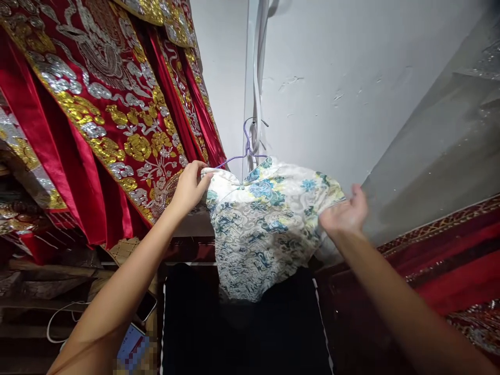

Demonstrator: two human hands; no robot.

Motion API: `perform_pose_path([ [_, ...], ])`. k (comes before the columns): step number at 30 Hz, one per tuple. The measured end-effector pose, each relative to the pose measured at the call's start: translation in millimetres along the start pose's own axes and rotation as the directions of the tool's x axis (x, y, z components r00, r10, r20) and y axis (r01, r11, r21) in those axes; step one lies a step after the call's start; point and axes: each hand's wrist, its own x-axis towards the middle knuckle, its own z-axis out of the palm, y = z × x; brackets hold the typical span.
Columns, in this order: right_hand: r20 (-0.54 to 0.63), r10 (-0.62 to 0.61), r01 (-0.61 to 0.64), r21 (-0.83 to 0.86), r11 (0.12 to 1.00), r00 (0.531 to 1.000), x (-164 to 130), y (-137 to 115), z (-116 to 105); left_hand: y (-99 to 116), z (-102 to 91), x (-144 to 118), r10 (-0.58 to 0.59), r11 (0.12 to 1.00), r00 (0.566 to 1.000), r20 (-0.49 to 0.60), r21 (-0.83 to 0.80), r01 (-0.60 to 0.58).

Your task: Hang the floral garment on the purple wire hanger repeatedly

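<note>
A white short-sleeved brocade dress with blue and yellow flowers [265, 229] hangs at the centre on a thin purple wire hanger [244, 151] hooked at twelve o'clock against the pale grey wall [351, 78]. The left hand [189, 187] at nine o'clock of the dress pinches its left shoulder edge, while the right hand [346, 211] at three o'clock lies against the other sleeve with fingers loosely spread, though a grip there cannot be told. Red satin robes with gold and silver embroidery [97, 114] hang at ten o'clock, and a black cloth [242, 333] lies at six o'clock below the dress

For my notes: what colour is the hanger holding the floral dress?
Purple hanger, seen in the head view.
</note>
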Motion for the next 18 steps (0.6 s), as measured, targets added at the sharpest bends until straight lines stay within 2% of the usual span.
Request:
perform_pose_path([
  [3,-0.1,0.081,-0.046,0.316,0.948,0.992,13.5,-18.5,-8.5,5.3,-0.3,4.1,0.002,1.0,0.999,-0.044,0.013,-0.002],
  [5,-0.061,0.044,-0.021,0.339,0.941,0.997,25.2,-44.8,-8.8,14.9,1.1,10.4,0.006,0.998,0.998,-0.062,-0.057,-0.009],
  [7,0.011,-0.01,0.006,0.28,0.96,1.0,31.3,-75.2,-5.3,25.4,4.2,16.1,-0.005,0.987,0.998,-0.065,-0.162,-0.006],
  [9,0.123,0.015,-0.043,0.23,0.972,0.992,27.2,-101.4,-1.7,32.3,8.3,17.9,-0.021,0.962,0.997,-0.07,-0.274,0.001],
  [11,0.337,0.047,-0.122,0.204,0.971,0.94,14.1,-116.7,-0.8,33.8,12.3,14.2,-0.031,0.923,0.997,-0.072,-0.385,0.001],
  [13,0.593,0.023,-0.136,0.146,0.98,0.805,-2.2,-118.6,-1.1,32.0,15.0,5.8,-0.028,0.872,0.998,-0.052,-0.49,-0.001],
  [14,0.673,0.018,-0.096,0.079,0.992,0.74,-9.8,-114.9,-0.2,31.3,15.9,0.7,-0.019,0.846,0.999,-0.033,-0.533,-0.001],
  [15,0.71,0.025,-0.026,-0.01,1.0,0.703,-16.5,-108.5,2.4,31.5,16.6,-4.4,-0.004,0.824,1.0,-0.009,-0.567,-0.002],
  [16,0.714,0.033,0.064,-0.108,0.992,0.699,-22.5,-99.8,7.3,33.1,17.2,-9.3,0.021,0.805,1.0,0.017,-0.593,-0.007],
  [18,0.66,0.004,0.236,-0.274,0.932,0.751,-33.3,-77.3,25.2,41.3,19.3,-17.4,0.088,0.776,0.994,0.064,-0.63,-0.028],
])
